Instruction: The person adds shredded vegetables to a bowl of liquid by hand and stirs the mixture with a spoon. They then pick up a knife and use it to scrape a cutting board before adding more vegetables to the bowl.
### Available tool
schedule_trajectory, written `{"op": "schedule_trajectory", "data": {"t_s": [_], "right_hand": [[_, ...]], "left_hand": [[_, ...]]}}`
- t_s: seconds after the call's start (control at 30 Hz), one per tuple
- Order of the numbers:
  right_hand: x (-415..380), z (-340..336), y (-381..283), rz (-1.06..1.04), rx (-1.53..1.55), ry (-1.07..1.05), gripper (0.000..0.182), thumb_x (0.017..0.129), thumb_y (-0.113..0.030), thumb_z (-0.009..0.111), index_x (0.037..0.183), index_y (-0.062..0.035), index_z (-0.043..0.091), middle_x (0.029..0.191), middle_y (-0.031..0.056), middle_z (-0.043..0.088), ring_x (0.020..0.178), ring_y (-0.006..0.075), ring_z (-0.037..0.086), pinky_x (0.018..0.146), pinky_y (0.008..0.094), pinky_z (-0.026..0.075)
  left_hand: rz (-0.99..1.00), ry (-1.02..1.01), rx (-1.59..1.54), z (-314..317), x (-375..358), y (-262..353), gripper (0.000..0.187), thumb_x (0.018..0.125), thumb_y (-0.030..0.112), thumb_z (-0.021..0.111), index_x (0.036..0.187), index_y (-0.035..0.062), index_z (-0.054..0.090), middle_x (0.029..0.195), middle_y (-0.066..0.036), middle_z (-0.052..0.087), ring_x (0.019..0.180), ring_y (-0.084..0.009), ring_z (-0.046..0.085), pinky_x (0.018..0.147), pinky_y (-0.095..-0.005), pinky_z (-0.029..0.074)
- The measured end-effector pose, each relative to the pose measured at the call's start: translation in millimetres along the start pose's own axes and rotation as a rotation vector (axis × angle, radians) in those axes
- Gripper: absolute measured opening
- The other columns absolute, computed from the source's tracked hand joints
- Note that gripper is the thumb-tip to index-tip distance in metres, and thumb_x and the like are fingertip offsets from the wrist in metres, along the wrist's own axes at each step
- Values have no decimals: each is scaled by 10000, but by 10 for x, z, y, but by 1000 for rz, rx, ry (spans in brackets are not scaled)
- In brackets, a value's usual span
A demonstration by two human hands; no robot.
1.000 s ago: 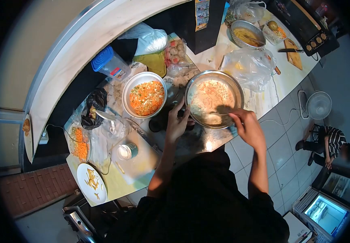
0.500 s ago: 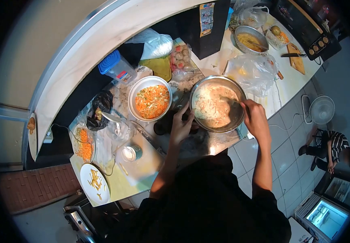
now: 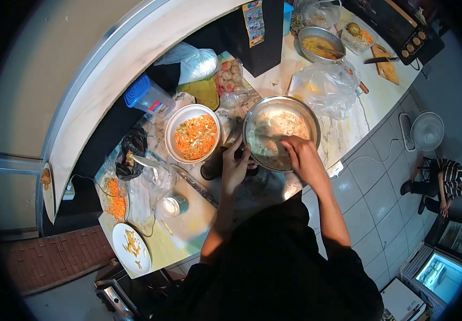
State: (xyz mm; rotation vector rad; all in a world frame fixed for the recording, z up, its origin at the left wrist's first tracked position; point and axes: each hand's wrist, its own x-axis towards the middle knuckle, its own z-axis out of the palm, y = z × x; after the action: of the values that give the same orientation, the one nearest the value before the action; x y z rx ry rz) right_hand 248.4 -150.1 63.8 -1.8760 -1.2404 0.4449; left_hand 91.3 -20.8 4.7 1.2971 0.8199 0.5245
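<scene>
A round metal bowl holds a pale, creamy mixture with orange bits. My left hand grips the bowl's left rim, its fingers bent against the side. Over the lower right part of the bowl, my right hand is closed on a utensil whose end dips into the mixture; most of it is hidden. Left of the metal bowl stands a white bowl of shredded orange and pale vegetables.
Clear plastic bags, a strainer bowl and a knife on a board lie at upper right. A white plate, a jar and a lidded container are left. A person sits at far right.
My right hand has moved left and down, from the bowl's right rim to over its lower part, and the utensil has swept left. The whole view has shifted slightly.
</scene>
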Motion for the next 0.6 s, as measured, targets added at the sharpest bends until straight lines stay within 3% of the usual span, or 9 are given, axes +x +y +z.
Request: {"op": "schedule_trajectory", "data": {"t_s": [0.1, 0.23, 0.33, 0.43, 0.57, 0.6], "right_hand": [[167, -39, 23, -130, -6, 148, 152, 906, -41, 537, 968, 68, 622, 902, 253, 628, 840, 442, 594, 728, 430, 475], [231, -252, 28, -104, -172, 136, 153, 906, -61, 541, 939, 62, 627, 898, 277, 614, 821, 444, 594, 700, 435, 475], [228, -365, 83, -32, -211, 292, 187, 922, -92, 520, 881, 58, 622, 701, 283, 572, 684, 456, 580, 614, 461, 456], [237, -380, 55, 135, -270, 265, 187, 907, -72, 506, 815, 62, 599, 741, 289, 589, 711, 461, 590, 616, 498, 455], [292, -84, 215, 166, -149, 304, 211, 913, -77, 502, 809, 84, 589, 759, 298, 589, 726, 466, 587, 634, 498, 456], [309, -6, 221, 62, -104, 330, 216, 927, -91, 501, 841, 77, 604, 698, 282, 570, 658, 450, 577, 596, 472, 442]], "left_hand": [[1, -2, -35, 1, -3, -14, 447, 968, 140, 542, 1383, 17, 429, 960, -104, 652, 638, -115, 643, 551, -220, 551], [-2, -4, -33, 3, 3, 10, 442, 970, 137, 540, 1381, 18, 432, 951, -98, 652, 638, -112, 643, 552, -220, 548], [-24, 7, -21, 18, -11, 15, 443, 966, 145, 549, 1375, 17, 441, 937, -94, 653, 634, -108, 641, 549, -218, 546], [-5, 19, -44, 13, -18, 21, 440, 961, 153, 562, 1365, 14, 454, 919, -88, 655, 628, -105, 638, 545, -214, 543], [-18, 16, -66, 6, -26, 35, 439, 955, 157, 574, 1356, 12, 467, 911, -81, 658, 623, -101, 637, 544, -208, 540], [-28, 17, -83, 6, -24, 31, 438, 955, 157, 575, 1354, 12, 469, 907, -77, 658, 623, -101, 637, 543, -207, 539]]}}
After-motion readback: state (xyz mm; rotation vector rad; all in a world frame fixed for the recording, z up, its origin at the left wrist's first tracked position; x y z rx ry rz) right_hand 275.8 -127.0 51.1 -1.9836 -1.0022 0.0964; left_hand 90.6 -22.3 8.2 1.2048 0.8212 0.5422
